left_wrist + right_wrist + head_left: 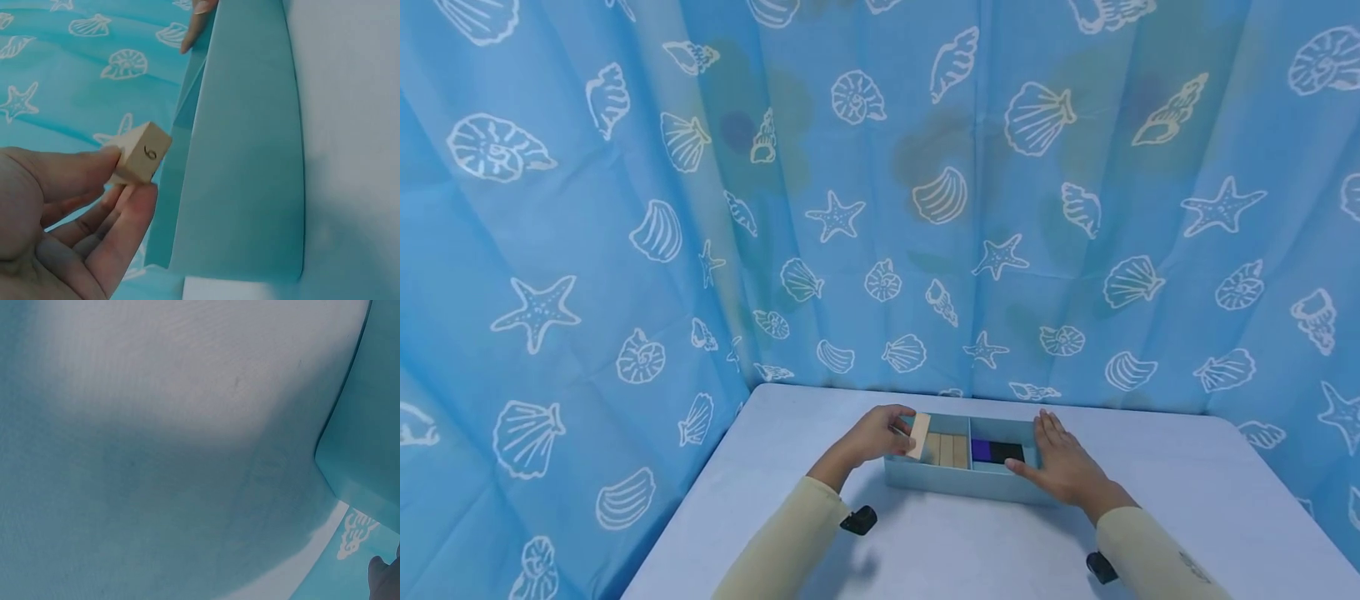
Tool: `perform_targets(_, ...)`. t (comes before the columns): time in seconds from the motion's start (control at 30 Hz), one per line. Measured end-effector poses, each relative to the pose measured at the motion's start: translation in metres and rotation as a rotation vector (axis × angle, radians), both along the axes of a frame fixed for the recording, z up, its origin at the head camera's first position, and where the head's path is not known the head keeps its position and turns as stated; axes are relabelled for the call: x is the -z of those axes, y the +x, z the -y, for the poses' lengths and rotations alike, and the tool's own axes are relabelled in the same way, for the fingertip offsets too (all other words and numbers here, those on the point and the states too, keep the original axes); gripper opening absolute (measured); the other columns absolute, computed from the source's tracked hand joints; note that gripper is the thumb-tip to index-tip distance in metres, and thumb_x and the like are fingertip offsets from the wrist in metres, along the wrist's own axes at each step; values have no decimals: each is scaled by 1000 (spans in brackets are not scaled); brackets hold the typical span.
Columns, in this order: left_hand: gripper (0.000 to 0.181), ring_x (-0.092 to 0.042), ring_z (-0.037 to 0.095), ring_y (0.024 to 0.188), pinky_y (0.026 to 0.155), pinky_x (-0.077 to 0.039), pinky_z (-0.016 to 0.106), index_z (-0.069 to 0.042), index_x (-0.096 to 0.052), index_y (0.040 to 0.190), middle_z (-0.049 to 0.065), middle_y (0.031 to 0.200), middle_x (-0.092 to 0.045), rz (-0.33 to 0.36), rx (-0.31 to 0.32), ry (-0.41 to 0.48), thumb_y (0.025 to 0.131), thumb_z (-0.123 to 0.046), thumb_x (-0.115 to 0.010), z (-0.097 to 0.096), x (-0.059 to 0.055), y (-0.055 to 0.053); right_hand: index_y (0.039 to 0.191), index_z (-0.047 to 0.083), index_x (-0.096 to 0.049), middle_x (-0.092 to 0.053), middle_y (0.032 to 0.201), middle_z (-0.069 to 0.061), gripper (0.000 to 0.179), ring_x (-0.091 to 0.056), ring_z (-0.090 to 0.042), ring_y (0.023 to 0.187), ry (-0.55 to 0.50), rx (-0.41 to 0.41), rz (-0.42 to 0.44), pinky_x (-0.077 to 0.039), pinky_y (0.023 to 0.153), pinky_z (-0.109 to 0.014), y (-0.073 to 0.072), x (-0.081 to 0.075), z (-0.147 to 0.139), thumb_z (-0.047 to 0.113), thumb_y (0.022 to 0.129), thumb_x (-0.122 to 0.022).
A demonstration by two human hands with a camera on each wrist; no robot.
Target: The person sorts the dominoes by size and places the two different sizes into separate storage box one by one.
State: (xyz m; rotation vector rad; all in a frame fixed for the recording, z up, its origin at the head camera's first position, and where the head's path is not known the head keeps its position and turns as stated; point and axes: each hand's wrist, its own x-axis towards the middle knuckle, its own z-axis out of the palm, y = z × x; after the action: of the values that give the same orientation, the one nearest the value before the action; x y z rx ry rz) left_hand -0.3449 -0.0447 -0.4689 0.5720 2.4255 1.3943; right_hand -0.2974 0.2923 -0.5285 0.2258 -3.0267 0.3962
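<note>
My left hand (872, 435) pinches a pale wooden block (919, 436) between thumb and fingers, above the left end of a light blue box (955, 480). In the left wrist view, the end of that wooden block (149, 153) bears a curled mark like a 6 or 9. A divider splits the box in two. Several wooden blocks (953, 452) lie side by side in the left compartment; a purple piece (981, 451) and a black piece (1006, 452) lie in the right one. My right hand (1066, 460) rests at the box's right end, fingers straight, its thumb over the front rim.
The box stands on a white table (820, 408) near its back edge. Behind and to the left hangs a blue curtain (880, 333) with white shells and starfish. A black wrist device (859, 521) sits under the left sleeve, another (1102, 568) by the right.
</note>
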Motion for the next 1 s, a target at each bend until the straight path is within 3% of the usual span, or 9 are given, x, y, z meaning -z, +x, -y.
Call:
perform_targets(0.23,52,-65,17,78,69,-56,31,-5,-53,136,4,97,-61,-26,-55,-47,88,-4,-71,-14,1,-4,149,-13,-13,-7,156,-31,111,-7,-47,143,-3,2,-10,-12,112,-61,2,-4,0,73,87,-47)
perform_targets(0.4,51,-63,16,76,68,-55,33,-5,-54,136,5,96,-63,-60,-118,-154,88,-7,-71,-27,5,1,149,-13,-15,-8,156,-31,112,-8,-47,143,-11,2,-6,-13,111,-61,2,-2,0,73,86,-48)
perform_targets(0.57,50,-63,18,82,69,-55,35,-5,-54,135,8,100,-65,-105,-127,-279,88,-7,-71,-39,6,0,150,-12,-14,-8,156,-31,111,-7,-47,143,-7,1,-8,-12,111,-62,0,0,-1,73,87,-47)
perform_targets(0.8,50,-61,25,103,88,-51,42,-2,-51,137,12,117,-63,-129,-116,-411,90,-5,-66,-50,11,-6,149,-12,-15,-8,156,-31,111,-7,-47,143,-6,2,-9,-12,112,-61,0,-1,-1,73,87,-47)
perform_targets(0.9,43,-61,22,97,86,-51,39,-2,-53,133,9,111,-63,-144,-106,-479,91,-3,-62,-52,14,-8,149,-12,-14,-8,156,-31,110,-7,-47,143,-12,0,-6,-12,112,-61,1,-1,0,73,87,-47)
perform_targets(1.0,31,-57,18,77,68,-51,33,0,-58,123,6,91,-60,-154,-96,-548,92,-2,-59,-54,14,-7,149,-13,-14,-7,156,-31,110,-6,-47,143,-12,-3,-3,-12,112,-61,1,-1,0,73,87,-46)
